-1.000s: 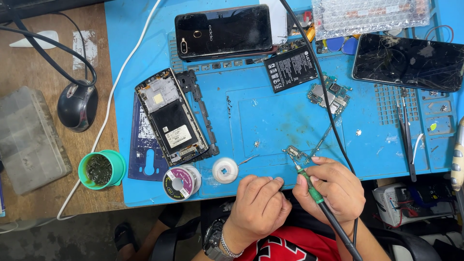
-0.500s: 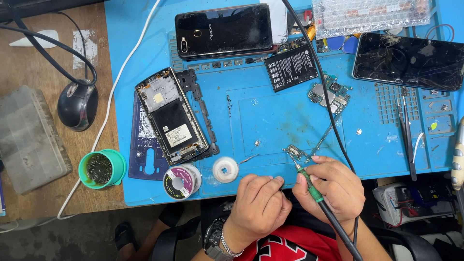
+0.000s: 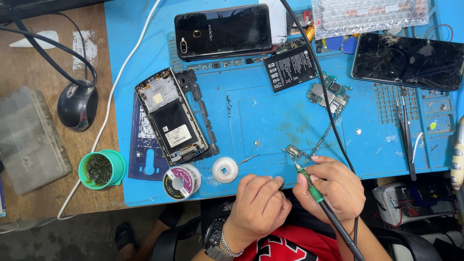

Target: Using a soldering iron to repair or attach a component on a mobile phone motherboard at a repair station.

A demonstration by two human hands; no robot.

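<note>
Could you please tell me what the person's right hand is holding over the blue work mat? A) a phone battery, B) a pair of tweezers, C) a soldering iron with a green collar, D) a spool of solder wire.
C: the right hand holds a soldering iron with a green collar, its tip at the small circuit board on the blue mat, while the tweezers lie untouched on the mat.

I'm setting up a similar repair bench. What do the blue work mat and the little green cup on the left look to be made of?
The blue mat looks like matte silicone or rubber: moulded grid cells and trays, no glare. The green cup seems to be glossy plastic, with a smooth, shiny rim; it holds a dark wiry wad, possibly metal wool. The right hand holds the soldering iron, which has a green collar, probably plastic.
</note>
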